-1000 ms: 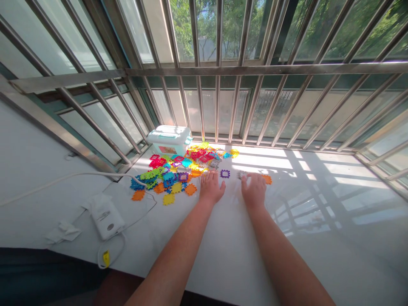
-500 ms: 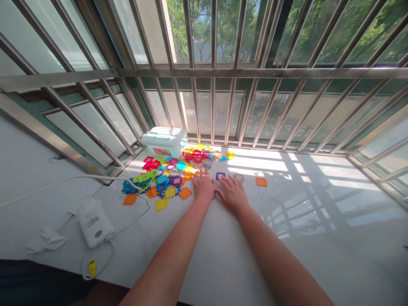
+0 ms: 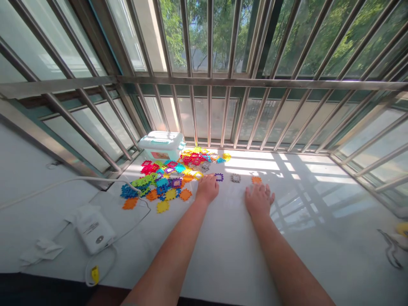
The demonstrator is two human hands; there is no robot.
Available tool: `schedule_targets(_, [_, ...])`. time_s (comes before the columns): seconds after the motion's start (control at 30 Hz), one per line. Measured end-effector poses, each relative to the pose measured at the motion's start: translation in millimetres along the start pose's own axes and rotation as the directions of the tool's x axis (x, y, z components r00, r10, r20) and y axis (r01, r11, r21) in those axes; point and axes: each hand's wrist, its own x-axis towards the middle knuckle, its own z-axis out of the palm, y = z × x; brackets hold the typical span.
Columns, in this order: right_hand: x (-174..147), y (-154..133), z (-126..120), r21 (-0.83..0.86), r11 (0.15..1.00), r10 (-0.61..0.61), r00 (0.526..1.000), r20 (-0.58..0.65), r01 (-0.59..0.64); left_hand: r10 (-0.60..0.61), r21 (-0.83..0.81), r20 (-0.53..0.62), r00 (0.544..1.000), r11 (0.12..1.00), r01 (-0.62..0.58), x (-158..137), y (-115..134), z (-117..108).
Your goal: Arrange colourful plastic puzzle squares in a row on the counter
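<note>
My left hand [image 3: 208,188] rests on the white ledge at the right edge of a colourful heap of plastic interlocking squares [image 3: 162,183]. Its fingers are bent and drawn together, and whatever is under them is hidden. Right beside its fingertips lies a purple square frame piece [image 3: 219,177]; I cannot tell whether they touch. A grey square piece [image 3: 236,178] lies between my two hands. My right hand [image 3: 259,200] is open, palm down with fingers apart, its fingertips at the near edge of an orange square piece [image 3: 256,180].
A white lidded box [image 3: 162,145] stands behind the heap against the metal bars [image 3: 209,114]. To the left lie a white device [image 3: 95,231] with a cable [image 3: 73,179] and crumpled tissue [image 3: 44,250]. A dark looped item [image 3: 390,250] is at the far right.
My right hand has moved right, from beside the left hand past the grey piece to the orange one. My left hand's fingers have curled in near the purple piece. The view has shifted slightly.
</note>
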Motion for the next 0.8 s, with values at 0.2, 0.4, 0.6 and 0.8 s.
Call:
schedule_targets(0.2, [-2, -7, -9, -0.007, 0.975, -0.224, 0.975, 0.009, 0.224, 0.006, -0.019, 0.030, 1.000, 1.000, -0.006, 1, -2, 3])
schedule_targets(0.4, [5, -5, -9, 0.004, 0.925, -0.380, 0.922, 0.072, 0.381, 0.015, 0.009, 0.027, 1.000, 1.000, -0.015, 0, 0, 3])
schedule_targets(0.6, [20, -11, 0, 0.043, 0.846, -0.533, 0.838, 0.119, 0.532, 0.012, 0.038, 0.019, 1.000, 0.999, -0.013, 0, 3, 3])
schedule_targets(0.8, [46, -27, 15, 0.172, 0.900, -0.412, 0.910, 0.038, 0.400, -0.006, 0.035, 0.003, 1.000, 0.999, 0.006, 0, 2, 4])
